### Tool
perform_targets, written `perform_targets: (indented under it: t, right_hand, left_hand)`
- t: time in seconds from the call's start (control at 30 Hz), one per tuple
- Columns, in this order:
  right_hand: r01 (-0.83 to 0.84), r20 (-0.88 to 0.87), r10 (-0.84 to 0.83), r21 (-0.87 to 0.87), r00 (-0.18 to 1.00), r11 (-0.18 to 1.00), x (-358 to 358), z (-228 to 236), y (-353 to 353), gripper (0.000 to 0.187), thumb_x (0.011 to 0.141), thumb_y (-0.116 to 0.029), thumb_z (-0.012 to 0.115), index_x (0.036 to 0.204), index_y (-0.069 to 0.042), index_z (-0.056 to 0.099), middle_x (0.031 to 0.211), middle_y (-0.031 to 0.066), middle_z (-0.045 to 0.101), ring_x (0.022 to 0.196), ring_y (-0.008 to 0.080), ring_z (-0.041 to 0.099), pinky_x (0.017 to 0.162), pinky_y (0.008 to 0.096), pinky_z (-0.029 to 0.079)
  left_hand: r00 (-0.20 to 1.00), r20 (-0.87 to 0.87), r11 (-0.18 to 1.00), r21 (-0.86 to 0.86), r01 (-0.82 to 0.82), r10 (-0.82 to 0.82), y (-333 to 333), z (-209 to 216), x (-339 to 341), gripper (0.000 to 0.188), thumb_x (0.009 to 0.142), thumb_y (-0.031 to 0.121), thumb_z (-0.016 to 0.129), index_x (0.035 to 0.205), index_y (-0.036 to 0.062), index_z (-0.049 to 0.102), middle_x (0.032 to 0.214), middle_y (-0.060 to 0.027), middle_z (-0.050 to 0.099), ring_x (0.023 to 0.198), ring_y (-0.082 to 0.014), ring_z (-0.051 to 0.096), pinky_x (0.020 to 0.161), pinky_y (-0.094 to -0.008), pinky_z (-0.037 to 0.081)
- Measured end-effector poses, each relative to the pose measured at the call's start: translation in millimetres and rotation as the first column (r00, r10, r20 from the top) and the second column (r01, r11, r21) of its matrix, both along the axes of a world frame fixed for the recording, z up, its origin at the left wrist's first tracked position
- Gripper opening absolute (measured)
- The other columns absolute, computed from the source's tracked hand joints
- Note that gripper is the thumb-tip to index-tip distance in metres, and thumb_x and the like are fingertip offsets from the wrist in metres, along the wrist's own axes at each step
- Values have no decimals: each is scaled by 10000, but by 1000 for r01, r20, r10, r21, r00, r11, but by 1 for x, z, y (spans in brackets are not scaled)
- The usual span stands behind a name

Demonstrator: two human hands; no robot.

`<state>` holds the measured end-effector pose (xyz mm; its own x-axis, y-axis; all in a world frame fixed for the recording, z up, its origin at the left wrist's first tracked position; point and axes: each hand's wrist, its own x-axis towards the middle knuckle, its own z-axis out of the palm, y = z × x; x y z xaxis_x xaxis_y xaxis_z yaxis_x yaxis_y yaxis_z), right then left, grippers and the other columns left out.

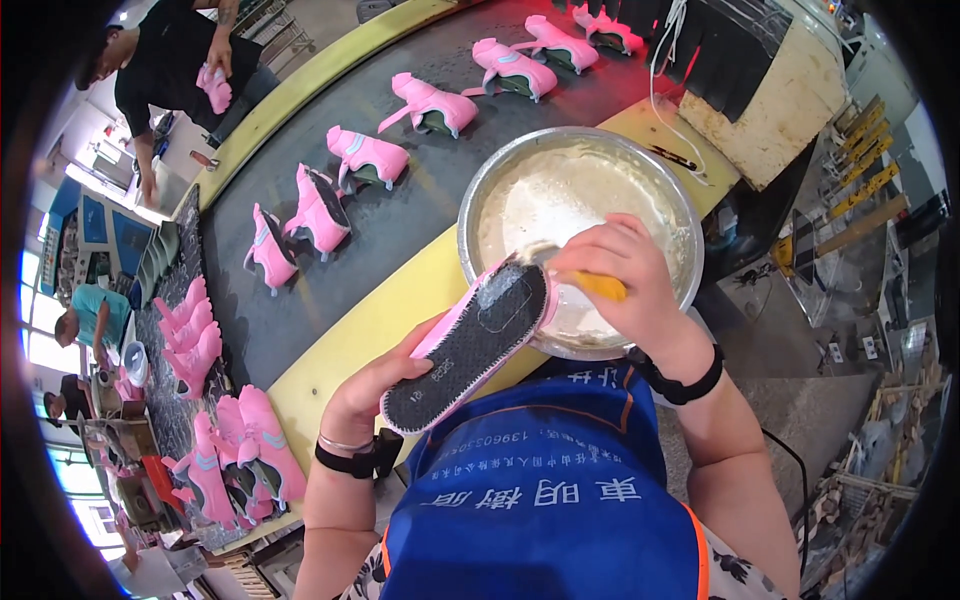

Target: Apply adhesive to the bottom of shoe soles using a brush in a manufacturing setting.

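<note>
Pink shoe [468, 345], dk sole up, held tilted nr rim of metal basin [693, 240]; L hand [375, 385] w/ fingers grasping one end, R hand [632, 268] clenched round yellow-handled brush [602, 286] at other end. More pink shoes [435, 105] on dk conveyor [400, 215].

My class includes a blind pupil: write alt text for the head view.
A person's left hand holds a pink shoe, black underside showing, while the right hand holds a yellow-handled brush at its far end, by a metal bowl of pale material; more pink shoes line a dark surface.
</note>
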<state>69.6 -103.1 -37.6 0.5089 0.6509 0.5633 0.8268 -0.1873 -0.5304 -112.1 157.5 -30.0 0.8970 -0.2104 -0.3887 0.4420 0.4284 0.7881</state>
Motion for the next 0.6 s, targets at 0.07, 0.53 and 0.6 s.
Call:
perform_targets:
  t: [0.07, 0.53, 0.6]
  right_hand:
    - [-40, -40, 44, 93, 998, 995, -5, 0, 4, 122, 801, -84, 728, 903, -150, 725, 905, 3, 676, 890, 220, 647, 952, 406, 427]
    - [-230, -119, 259, 212, 959, 950, -1, 1, 18, 88, 798, -51, 741, 876, -56, 702, 880, 93, 666, 833, 310, 644, 710, 380, 518]
    - [-101, -144, 122, 147, 982, 984, 1, 2, 17, 83, 806, -60, 739, 878, -59, 700, 888, 98, 667, 839, 305, 650, 708, 378, 516]
  left_hand:
    - [1000, 1, 1000, -7, 11, -11, 1, -2, 0, 849, 876, 277, 587, 1583, -59, 259, 1594, -183, 388, 1464, -246, 392, 1213, -342, 274]
    - [999, -52, 989, -145, -23, 16, 8, -17, 1, 889, 836, 252, 612, 1587, -54, 251, 1595, -192, 386, 1455, -246, 414, 1207, -336, 295]
    - [999, -39, 995, -104, -2, -2, 10, -18, 1, 899, 832, 258, 624, 1588, -54, 249, 1597, -193, 382, 1462, -246, 402, 1210, -340, 289]
